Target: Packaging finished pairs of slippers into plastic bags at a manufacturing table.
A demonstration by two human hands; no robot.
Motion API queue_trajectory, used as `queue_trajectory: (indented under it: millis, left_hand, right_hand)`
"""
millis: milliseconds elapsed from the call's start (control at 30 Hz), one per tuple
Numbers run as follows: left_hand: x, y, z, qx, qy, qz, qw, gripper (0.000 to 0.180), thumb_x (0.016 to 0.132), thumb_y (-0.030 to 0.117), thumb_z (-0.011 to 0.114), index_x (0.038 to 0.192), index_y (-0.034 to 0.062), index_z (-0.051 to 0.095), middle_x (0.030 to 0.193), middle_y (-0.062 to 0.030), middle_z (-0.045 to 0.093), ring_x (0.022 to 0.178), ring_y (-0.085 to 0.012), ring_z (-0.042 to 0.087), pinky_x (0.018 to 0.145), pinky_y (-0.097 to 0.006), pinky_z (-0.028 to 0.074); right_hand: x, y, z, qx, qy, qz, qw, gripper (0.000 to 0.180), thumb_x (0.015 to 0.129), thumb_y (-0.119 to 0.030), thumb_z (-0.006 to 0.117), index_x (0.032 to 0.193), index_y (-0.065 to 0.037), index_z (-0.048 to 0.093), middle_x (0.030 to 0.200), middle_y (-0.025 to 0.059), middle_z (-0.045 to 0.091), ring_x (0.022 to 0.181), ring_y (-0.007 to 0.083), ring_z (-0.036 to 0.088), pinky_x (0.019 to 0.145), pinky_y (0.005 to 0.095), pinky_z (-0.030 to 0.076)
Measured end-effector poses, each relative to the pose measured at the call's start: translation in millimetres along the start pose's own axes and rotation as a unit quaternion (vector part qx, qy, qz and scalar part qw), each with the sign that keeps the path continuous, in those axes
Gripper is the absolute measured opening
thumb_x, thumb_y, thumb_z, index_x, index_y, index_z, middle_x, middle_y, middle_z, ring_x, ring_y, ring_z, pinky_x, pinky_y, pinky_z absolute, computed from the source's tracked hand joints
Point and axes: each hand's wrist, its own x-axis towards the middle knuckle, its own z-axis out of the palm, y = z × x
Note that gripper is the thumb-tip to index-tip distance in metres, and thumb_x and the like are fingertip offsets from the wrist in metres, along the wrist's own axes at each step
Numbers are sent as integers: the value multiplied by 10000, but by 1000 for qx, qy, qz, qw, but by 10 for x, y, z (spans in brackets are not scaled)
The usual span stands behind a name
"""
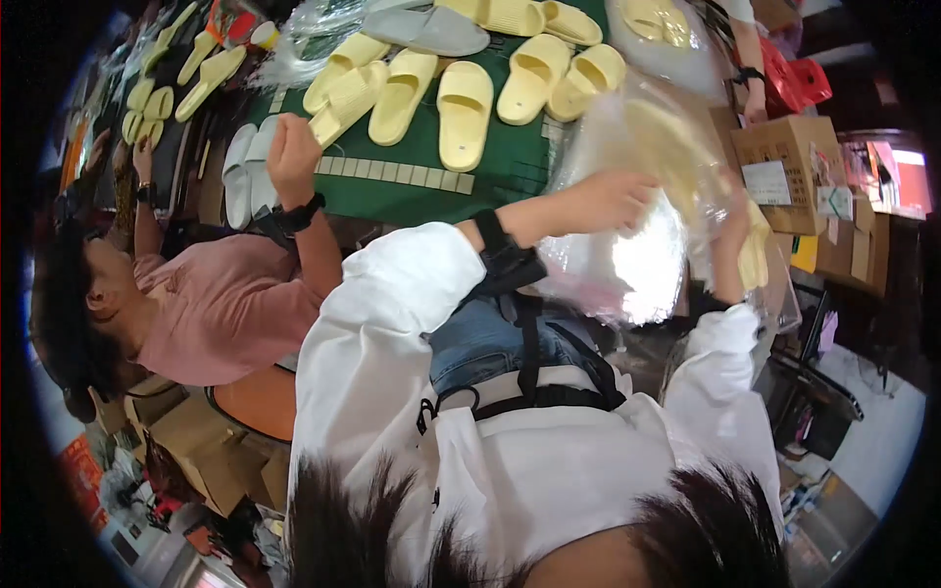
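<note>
Crinkly clear plastic bag (627,255) with soft yellow slipper (753,257) is pinched by left hand (613,199) and right hand (730,227) grips.

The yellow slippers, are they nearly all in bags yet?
Not nearly. One bagged pair lies at the far edge of the green table. Right now the left hand and right hand hold a clear plastic bag with a yellow slipper at it. About eight loose slippers lie bare on the table, with more on the far left.
</note>
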Motion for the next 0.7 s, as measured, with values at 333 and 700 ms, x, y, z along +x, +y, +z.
queue_trajectory:
  millis: [333,700]
  left_hand:
    - [-296,-251,33,3,228,-46,973,275,884,99,451,1143,44,525,992,-59,607,835,-130,583,747,-238,462]
    - [-471,-484,-39,59,382,-51,921,276,882,120,467,1142,48,523,1034,-65,577,851,-134,558,759,-248,442]
  right_hand:
    - [243,295,-1552,-586,-89,-252,765,455,775,-1,474,1200,-156,518,1074,131,566,945,324,553,800,402,446]
    - [83,1263,-1634,-652,-149,-135,731,484,808,-138,497,1273,-265,453,1312,109,415,1241,305,347,974,466,324]
